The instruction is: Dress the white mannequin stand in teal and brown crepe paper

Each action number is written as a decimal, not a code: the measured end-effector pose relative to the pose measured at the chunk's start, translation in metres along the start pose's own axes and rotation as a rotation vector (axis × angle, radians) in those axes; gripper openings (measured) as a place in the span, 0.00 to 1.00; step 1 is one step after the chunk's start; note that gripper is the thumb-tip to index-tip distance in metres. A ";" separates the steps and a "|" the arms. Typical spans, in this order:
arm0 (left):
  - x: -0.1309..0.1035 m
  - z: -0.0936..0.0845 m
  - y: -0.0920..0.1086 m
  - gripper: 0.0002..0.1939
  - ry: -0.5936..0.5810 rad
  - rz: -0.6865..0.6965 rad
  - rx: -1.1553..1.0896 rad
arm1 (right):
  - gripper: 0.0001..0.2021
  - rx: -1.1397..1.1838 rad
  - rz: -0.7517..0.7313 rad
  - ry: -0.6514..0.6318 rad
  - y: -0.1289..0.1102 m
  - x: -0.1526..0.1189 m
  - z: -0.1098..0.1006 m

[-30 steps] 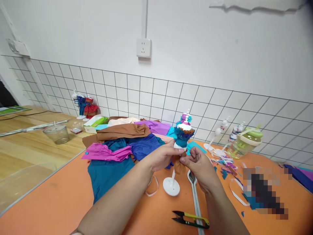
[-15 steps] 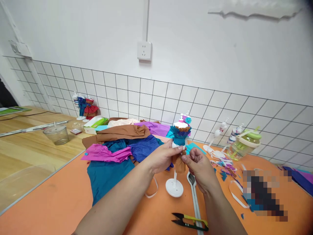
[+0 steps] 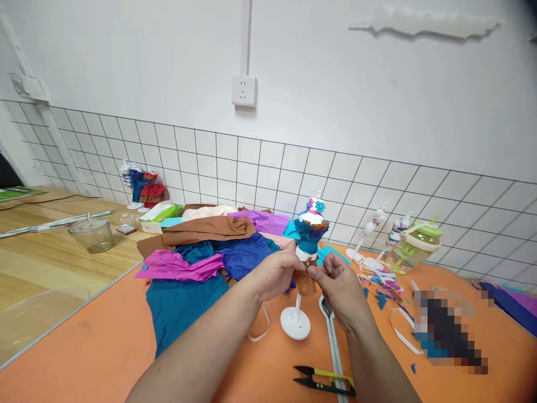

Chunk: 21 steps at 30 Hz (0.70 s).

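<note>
A small white dress form (image 3: 305, 254) stands upright on a stem with a round white base (image 3: 295, 323). Teal crepe paper (image 3: 309, 242) with a ruffled brown edge wraps its upper part, and purple and blue flowers (image 3: 318, 206) decorate the top. My left hand (image 3: 279, 272) closes around its waist from the left, thumb in front. From the right, my right hand (image 3: 337, 285) pinches the upper edge of a brown crepe paper piece (image 3: 306, 284) between thumb and forefinger; that piece hangs below the waist, around the lower body. Whether the base touches the table cannot be told.
Thread snips (image 3: 323, 380) lie across metal tweezers (image 3: 333, 341) in front. Crumpled crepe paper (image 3: 188, 308) covers the left side. Paper scraps (image 3: 384, 285), two more forms (image 3: 397, 229) and a green-lidded jar (image 3: 415, 246) are at the right. A glass bowl (image 3: 91, 234) stands far left.
The dress form has turned slightly, so its top flowers face more to the front. Both hands stay at the waist with the brown paper. The whole view has shifted a little.
</note>
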<state>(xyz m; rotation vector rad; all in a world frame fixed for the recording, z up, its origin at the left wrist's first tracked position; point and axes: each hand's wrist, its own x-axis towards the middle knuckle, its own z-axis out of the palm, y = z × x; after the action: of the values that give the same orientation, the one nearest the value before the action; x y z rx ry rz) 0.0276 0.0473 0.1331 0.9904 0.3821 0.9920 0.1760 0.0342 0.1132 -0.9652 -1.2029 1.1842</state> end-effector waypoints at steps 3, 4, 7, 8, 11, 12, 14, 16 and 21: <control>0.001 -0.004 -0.001 0.18 -0.018 0.014 0.011 | 0.28 -0.046 -0.031 0.012 -0.001 -0.001 0.000; 0.001 -0.005 -0.002 0.19 -0.025 0.018 0.023 | 0.28 -0.049 -0.035 0.013 -0.001 -0.001 0.000; 0.000 -0.004 -0.002 0.19 -0.026 0.022 0.054 | 0.28 -0.051 -0.024 0.008 -0.002 -0.001 -0.001; 0.000 -0.004 -0.002 0.19 -0.018 0.016 0.065 | 0.28 -0.054 -0.013 0.007 -0.002 -0.001 -0.001; -0.002 0.000 -0.003 0.19 0.005 -0.013 0.102 | 0.27 -0.058 0.031 -0.005 -0.002 -0.001 -0.004; -0.002 0.001 -0.003 0.20 0.003 -0.025 0.120 | 0.27 -0.054 0.037 -0.011 -0.002 0.000 -0.004; -0.002 0.002 -0.005 0.20 -0.010 -0.027 0.152 | 0.27 -0.052 0.024 -0.021 -0.001 0.000 -0.005; -0.001 0.002 -0.007 0.19 -0.011 0.002 0.151 | 0.26 -0.054 -0.009 -0.020 0.000 0.000 -0.005; 0.004 0.000 -0.006 0.17 0.097 0.090 0.044 | 0.21 0.002 -0.001 -0.019 0.000 -0.004 -0.001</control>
<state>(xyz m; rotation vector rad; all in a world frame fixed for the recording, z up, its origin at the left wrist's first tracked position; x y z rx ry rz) 0.0332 0.0495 0.1288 1.0082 0.4446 1.1204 0.1772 0.0306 0.1124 -0.9537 -1.2174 1.1959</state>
